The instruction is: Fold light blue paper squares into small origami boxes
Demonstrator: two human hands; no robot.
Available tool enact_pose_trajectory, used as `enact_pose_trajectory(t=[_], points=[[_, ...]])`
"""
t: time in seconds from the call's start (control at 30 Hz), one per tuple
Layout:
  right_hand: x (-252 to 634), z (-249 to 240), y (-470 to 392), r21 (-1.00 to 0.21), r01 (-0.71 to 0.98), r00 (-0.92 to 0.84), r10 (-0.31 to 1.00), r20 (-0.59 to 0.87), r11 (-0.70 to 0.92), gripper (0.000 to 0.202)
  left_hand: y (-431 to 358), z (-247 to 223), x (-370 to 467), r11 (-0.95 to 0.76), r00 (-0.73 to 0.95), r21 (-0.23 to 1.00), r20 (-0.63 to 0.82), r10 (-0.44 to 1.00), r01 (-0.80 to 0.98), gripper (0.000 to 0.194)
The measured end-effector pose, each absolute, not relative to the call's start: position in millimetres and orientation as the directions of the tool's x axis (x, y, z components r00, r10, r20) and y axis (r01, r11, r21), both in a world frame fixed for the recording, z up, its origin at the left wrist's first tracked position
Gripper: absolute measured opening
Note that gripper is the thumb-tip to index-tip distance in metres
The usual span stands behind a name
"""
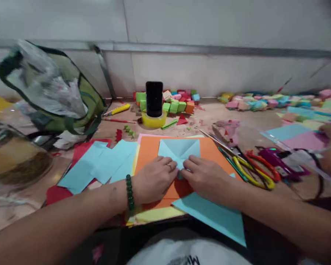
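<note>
A light blue paper sheet [180, 146] with diagonal creases lies on a stack of orange paper [147, 149] in front of me. My left hand [157, 178], with a ring and a green bead bracelet [130, 193] at the wrist, grips the sheet's near edge with curled fingers. My right hand [202, 175] pinches the same edge just to the right, the fingertips of both hands almost meeting. The part of the sheet beneath the fingers is hidden. Another blue sheet [215, 215] lies under my right forearm and overhangs the table's front edge.
More blue sheets [99, 162] lie left on red paper. A phone [154, 99] stands in a yellow tape roll [153, 119], before folded paper cubes [178, 106]. Yellow-handled scissors [253, 173] and a purple tool [281, 162] lie right. A green bag [91, 99] and glass jar [16, 154] stand left.
</note>
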State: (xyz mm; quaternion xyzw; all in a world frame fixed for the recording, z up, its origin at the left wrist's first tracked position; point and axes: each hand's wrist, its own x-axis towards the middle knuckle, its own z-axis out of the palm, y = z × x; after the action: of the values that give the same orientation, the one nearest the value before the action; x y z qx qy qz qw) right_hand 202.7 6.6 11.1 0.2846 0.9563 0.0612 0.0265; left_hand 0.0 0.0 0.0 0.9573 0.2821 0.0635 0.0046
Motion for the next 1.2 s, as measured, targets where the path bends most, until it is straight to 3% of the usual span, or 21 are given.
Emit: enact_pose_trajectory(t=[0.1,0.2,0.33,0.43,0.57,0.7,0.9,1.2], points=[[212,19,12,-0.071,0.523,-0.851,0.516,-0.096,0.850,0.028,-2,1,-2,-0.826,0.821,0.118,0.096,0.563,0.552,0.024],[226,30,23,-0.344,0.546,-0.836,0.524,-0.163,0.764,0.044,-4,3,-4,-0.837,0.830,0.129,0.119,0.545,0.531,0.022],[246,37,48,-0.665,0.520,-0.828,0.508,-0.238,0.536,0.021,-5,7,-3,-0.871,0.866,0.109,0.102,0.489,0.479,0.020],[249,31,63,-0.789,0.484,-0.813,0.527,-0.247,0.377,0.023,-8,8,-3,-0.876,0.879,0.119,0.046,0.475,0.467,0.021],[240,14,67,-0.812,0.517,-0.680,0.707,-0.196,0.272,0.031,-10,10,-3,-0.871,0.876,0.127,0.027,0.481,0.475,0.020],[227,0,61,-0.778,0.552,-0.538,0.841,-0.056,0.301,0.031,-8,13,-3,-0.881,0.888,0.139,0.022,0.459,0.452,0.021],[221,-10,56,-0.704,0.574,-0.506,0.857,0.097,0.418,0.026,-4,16,-5,-0.869,0.886,0.178,-0.032,0.463,0.461,0.019],[222,-14,56,-0.688,0.544,-0.529,0.833,0.164,0.481,0.022,-1,12,-5,-0.871,0.885,0.203,0.040,0.464,0.448,0.032]])
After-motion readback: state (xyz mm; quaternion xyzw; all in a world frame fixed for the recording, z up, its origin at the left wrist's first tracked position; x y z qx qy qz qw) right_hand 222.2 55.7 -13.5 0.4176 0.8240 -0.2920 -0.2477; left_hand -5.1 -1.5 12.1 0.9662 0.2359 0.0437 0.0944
